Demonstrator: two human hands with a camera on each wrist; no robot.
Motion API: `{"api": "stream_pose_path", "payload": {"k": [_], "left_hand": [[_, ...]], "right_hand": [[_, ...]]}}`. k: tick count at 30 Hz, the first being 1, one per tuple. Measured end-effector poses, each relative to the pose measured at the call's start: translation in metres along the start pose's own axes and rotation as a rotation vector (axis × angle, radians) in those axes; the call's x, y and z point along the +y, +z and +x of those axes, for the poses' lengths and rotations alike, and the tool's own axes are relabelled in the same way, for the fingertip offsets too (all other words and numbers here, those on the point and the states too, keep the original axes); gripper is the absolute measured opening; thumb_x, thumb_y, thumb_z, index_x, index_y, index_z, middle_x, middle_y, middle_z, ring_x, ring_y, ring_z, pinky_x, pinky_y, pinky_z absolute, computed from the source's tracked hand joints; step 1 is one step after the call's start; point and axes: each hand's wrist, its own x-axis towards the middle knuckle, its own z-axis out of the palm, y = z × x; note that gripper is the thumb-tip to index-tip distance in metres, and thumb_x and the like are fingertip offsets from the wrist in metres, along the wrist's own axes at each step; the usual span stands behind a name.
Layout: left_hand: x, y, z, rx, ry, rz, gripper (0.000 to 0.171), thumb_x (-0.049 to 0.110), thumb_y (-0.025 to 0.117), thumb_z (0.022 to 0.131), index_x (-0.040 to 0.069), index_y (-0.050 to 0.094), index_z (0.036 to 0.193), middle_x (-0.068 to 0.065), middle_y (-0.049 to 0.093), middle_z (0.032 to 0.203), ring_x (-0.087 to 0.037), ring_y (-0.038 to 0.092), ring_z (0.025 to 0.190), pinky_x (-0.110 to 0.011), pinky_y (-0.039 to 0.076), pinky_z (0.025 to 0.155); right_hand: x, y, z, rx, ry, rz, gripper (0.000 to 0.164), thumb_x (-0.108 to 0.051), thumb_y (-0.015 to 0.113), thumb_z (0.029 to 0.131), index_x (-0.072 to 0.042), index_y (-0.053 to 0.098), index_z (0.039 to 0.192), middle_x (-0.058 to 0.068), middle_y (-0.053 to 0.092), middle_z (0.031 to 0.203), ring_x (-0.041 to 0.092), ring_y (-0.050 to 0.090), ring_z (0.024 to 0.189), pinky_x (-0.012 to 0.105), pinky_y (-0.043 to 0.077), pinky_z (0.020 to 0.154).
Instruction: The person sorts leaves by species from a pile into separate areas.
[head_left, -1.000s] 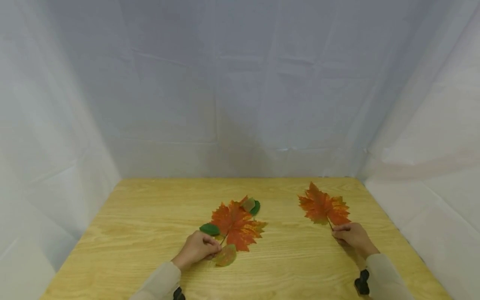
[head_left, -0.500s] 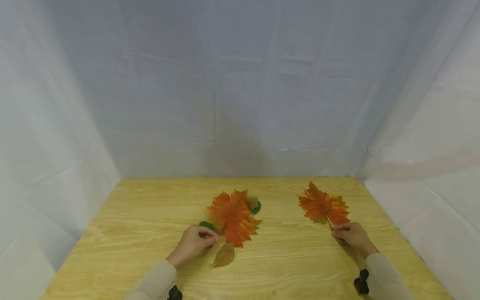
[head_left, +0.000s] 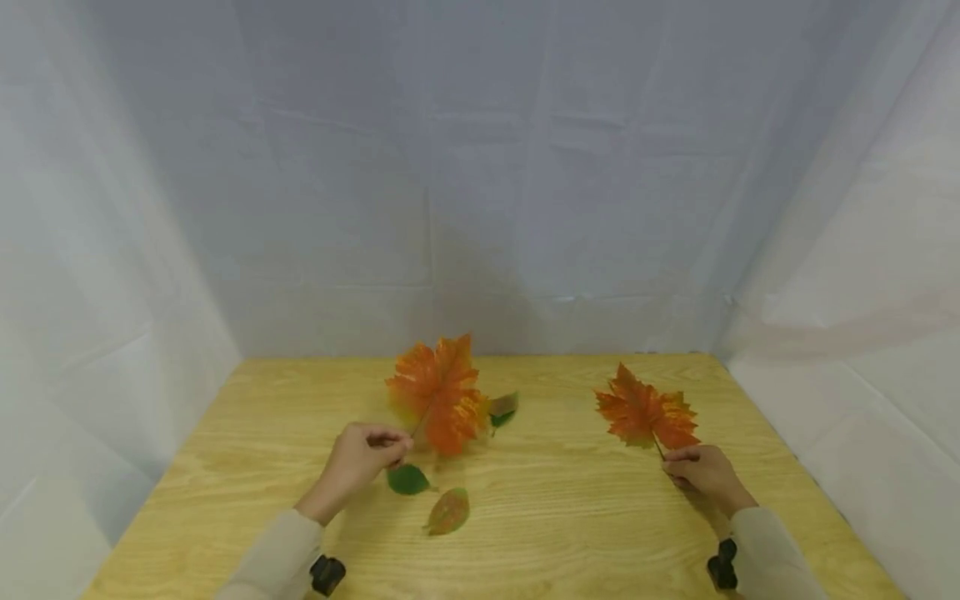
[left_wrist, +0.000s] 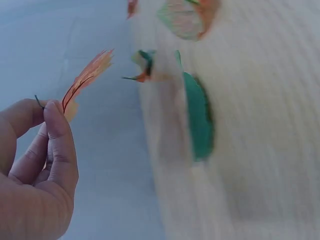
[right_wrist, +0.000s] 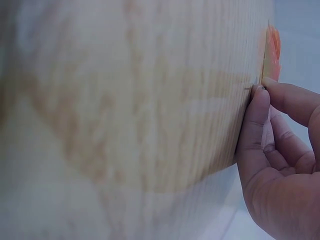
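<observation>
My left hand (head_left: 363,457) pinches the stem of an orange maple leaf (head_left: 441,396) between thumb and finger, holding it raised over the table. In the left wrist view that maple leaf (left_wrist: 86,79) appears nearly edge-on above the fingertips. Over on the right, my right hand (head_left: 703,473) pinches the stem of a second orange maple leaf (head_left: 647,410), low at the tabletop. A green leaf (head_left: 408,479) lies just below my left hand. Close by it is a reddish-green leaf (head_left: 450,511). Behind the raised leaf, a brownish leaf (head_left: 504,405) overlaps a dark green leaf (head_left: 501,419).
The light wooden table (head_left: 570,525) reaches back to a hanging white cloth (head_left: 487,208). Similar white cloth stands along the left and right sides. A black wrist device (head_left: 327,575) sits on my left sleeve, another (head_left: 722,565) on my right.
My left hand has lifted its maple leaf up and to the left, off the smaller leaves. These now show more fully on the table. The right hand and its leaf have stayed put.
</observation>
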Motion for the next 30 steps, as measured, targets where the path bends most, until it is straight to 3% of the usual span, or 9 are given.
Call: {"api": "stream_pose_path", "payload": {"k": [5, 12, 20, 26, 30], "left_hand": [[0.020, 0.003, 0.006, 0.003, 0.014, -0.100, 0.022, 0.018, 0.070, 0.089, 0.001, 0.072, 0.103, -0.006, 0.069, 0.085, -0.019, 0.066, 0.079, -0.036, 0.056, 0.075], [0.049, 0.035, 0.016, -0.007, 0.043, -0.221, 0.021, 0.019, 0.071, 0.089, 0.003, 0.072, 0.103, -0.004, 0.068, 0.083, -0.018, 0.062, 0.075, -0.028, 0.053, 0.068], [0.069, 0.094, 0.029, -0.034, 0.070, -0.401, 0.022, 0.015, 0.070, 0.089, -0.002, 0.072, 0.102, -0.007, 0.071, 0.090, -0.010, 0.059, 0.070, -0.022, 0.048, 0.060], [0.070, 0.146, 0.034, -0.040, 0.025, -0.524, 0.021, 0.011, 0.069, 0.089, -0.006, 0.071, 0.101, -0.004, 0.067, 0.077, -0.008, 0.056, 0.063, -0.023, 0.049, 0.060], [0.064, 0.179, 0.035, -0.017, -0.005, -0.563, 0.019, 0.007, 0.069, 0.087, -0.008, 0.071, 0.099, -0.009, 0.069, 0.078, -0.007, 0.058, 0.061, -0.026, 0.054, 0.061]], "right_hand": [[0.000, -0.001, -0.001, 0.001, -0.012, -0.007, 0.033, -0.009, 0.064, 0.091, 0.016, 0.060, 0.112, 0.017, 0.066, 0.100, 0.016, 0.065, 0.081, 0.027, 0.056, 0.069], [0.004, 0.000, 0.004, 0.009, 0.005, -0.004, 0.032, -0.009, 0.065, 0.090, 0.015, 0.061, 0.110, 0.013, 0.067, 0.096, 0.014, 0.065, 0.078, 0.028, 0.057, 0.068], [0.005, 0.001, 0.006, 0.034, 0.003, -0.022, 0.031, -0.010, 0.067, 0.089, 0.014, 0.063, 0.108, 0.010, 0.069, 0.091, 0.015, 0.065, 0.075, 0.028, 0.057, 0.066], [0.004, 0.004, 0.003, 0.041, -0.009, -0.014, 0.030, -0.008, 0.066, 0.089, 0.015, 0.063, 0.108, 0.010, 0.069, 0.090, 0.015, 0.065, 0.075, 0.028, 0.057, 0.065], [0.002, 0.004, 0.001, 0.044, 0.001, -0.009, 0.029, -0.007, 0.065, 0.090, 0.015, 0.063, 0.108, 0.010, 0.069, 0.090, 0.015, 0.065, 0.075, 0.028, 0.057, 0.066]]}}
